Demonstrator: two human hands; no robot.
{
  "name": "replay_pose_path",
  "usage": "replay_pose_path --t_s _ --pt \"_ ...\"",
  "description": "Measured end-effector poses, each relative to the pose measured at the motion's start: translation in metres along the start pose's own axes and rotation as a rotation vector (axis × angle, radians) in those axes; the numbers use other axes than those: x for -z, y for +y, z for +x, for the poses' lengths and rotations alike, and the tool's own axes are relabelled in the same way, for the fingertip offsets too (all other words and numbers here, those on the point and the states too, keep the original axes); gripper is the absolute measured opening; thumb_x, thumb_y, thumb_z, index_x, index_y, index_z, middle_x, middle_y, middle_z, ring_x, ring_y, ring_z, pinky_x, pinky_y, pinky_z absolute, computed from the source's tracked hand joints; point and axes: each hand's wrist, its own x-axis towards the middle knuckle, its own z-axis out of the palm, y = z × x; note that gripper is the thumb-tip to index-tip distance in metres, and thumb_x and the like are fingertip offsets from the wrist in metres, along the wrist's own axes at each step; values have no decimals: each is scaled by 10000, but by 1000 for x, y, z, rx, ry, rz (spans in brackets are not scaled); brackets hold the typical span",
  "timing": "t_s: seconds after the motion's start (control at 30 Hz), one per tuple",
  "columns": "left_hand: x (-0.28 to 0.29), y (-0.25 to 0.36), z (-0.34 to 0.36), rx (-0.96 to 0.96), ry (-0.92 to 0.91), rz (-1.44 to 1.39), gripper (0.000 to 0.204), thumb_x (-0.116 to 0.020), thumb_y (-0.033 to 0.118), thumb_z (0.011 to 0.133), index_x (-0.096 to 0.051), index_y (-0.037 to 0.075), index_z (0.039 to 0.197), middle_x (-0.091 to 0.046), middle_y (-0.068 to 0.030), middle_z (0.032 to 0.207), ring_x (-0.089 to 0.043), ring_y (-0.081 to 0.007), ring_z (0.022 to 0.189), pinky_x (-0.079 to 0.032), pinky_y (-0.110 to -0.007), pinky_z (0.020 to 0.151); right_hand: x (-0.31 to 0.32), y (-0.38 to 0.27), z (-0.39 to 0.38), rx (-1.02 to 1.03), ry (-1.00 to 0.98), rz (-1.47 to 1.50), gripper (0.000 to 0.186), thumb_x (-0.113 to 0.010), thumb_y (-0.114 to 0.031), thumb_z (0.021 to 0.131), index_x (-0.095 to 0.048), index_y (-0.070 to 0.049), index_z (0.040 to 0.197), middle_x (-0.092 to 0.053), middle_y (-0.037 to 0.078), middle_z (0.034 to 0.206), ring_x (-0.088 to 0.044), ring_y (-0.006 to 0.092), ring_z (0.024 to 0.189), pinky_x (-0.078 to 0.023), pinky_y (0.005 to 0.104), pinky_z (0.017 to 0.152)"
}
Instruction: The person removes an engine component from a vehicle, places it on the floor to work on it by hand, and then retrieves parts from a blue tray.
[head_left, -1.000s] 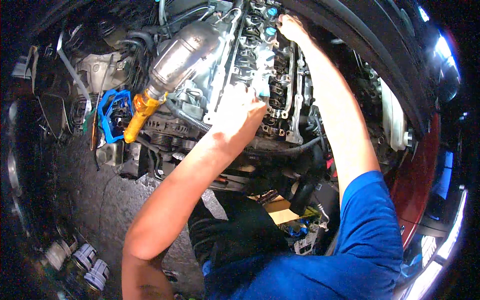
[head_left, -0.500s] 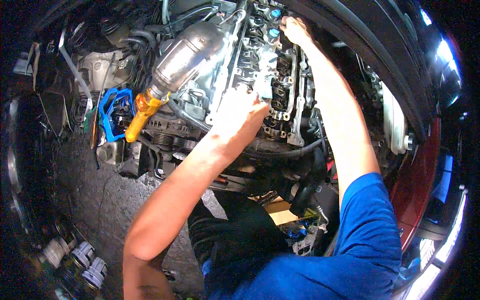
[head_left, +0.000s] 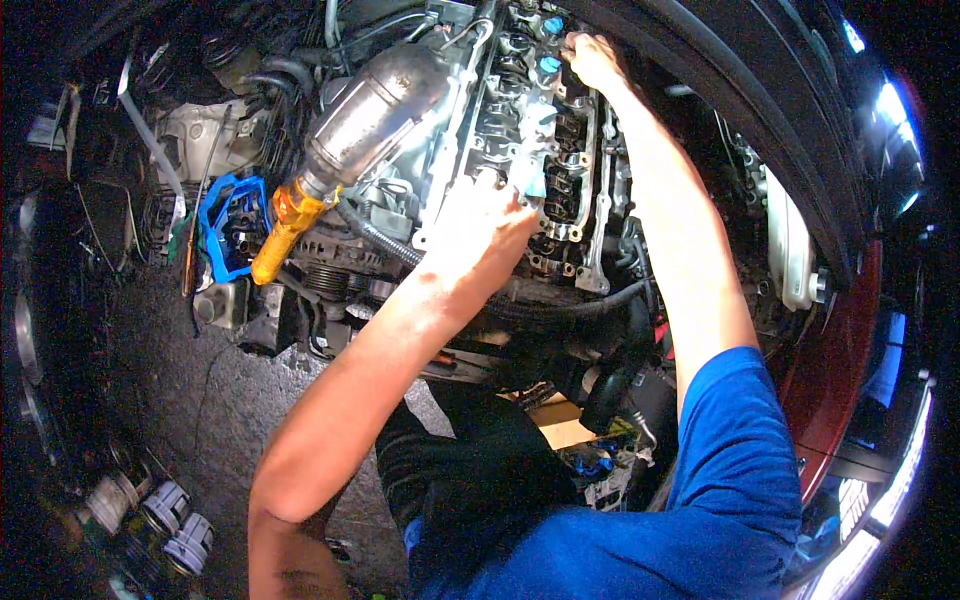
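Observation:
An open engine cylinder head with bare valve gear runs up the middle of the view. My left hand rests on its near half, fingers closed around a small light-blue piece pressed against the metal. My right hand reaches to the far end of the head, fingertips curled on a part beside two blue caps. What those fingers grip is hidden. Both bare forearms stretch up from the lower edge, and a blue sleeve covers my right shoulder.
A silver heat-shielded cylinder with a yellow-orange end lies left of the head. A blue plastic frame sits further left. A white reservoir and a red body panel stand to the right. Several cans sit on the ground at lower left.
My right hand has shifted slightly along the far end of the head. My left hand stays in the same spot with small finger movement.

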Motion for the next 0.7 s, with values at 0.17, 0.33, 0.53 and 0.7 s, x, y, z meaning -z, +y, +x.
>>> replay_pose_path --t_s 0.17,0.33,0.53,0.7 --pt "3 0 0 42 -94 19 72 -613 128 719 -673 129 680 -646 -45 792 -608 -246 898 -378 -530 942 1 -2 2 -87 -71 89 319 -642 -277 877 -632 -85 1132 -640 159 1138 -564 340 1117 -440 438 967" --pt "10 4 2 -20 -106 34 44 -634 96 707 -670 99 732 -626 -114 847 -600 -266 851 -475 -396 721 -6 12 2 -39 2 81 317 -645 -287 868 -649 -100 1125 -649 161 1123 -572 338 1117 -439 444 968" --pt "14 4 3 -24 -73 -10 46 -632 71 716 -664 93 740 -615 -103 848 -590 -268 883 -472 -377 754 -6 12 6 -32 31 96 272 -631 -240 864 -664 -98 1094 -658 156 1103 -582 344 1090 -443 440 965" --pt "12 -1 -3 -20 9 24 32 -627 90 723 -642 115 708 -598 -73 821 -588 -251 888 -449 -417 798 -15 3 14 -40 24 207 262 -622 -223 860 -659 -98 1087 -660 155 1093 -586 347 1079 -445 439 963"
